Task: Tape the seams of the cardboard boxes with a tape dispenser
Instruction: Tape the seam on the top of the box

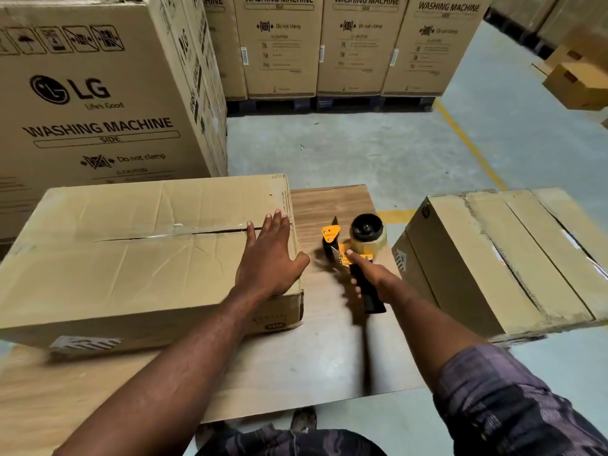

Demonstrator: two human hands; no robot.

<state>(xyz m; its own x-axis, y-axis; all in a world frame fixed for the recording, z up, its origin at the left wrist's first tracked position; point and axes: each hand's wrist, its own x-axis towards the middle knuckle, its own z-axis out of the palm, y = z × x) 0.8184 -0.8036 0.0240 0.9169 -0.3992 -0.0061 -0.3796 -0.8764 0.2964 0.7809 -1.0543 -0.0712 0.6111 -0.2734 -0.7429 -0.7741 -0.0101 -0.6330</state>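
Observation:
A wide flat cardboard box (131,258) lies on a sheet of cardboard, its top seam partly covered with clear tape and still gaping in the middle. My left hand (269,258) rests flat on the box's right end, fingers straight across the seam. My right hand (371,278) grips the black handle of an orange tape dispenser (355,241) with a roll of clear tape, held just right of the box over the sheet. A second cardboard box (493,258) sits at the right.
The cardboard sheet (296,357) covers the grey concrete floor under the work. Tall washing machine cartons stand at the left (98,93) and along the back on pallets (329,44). Small boxes (575,83) sit far right beside a yellow floor line (467,143).

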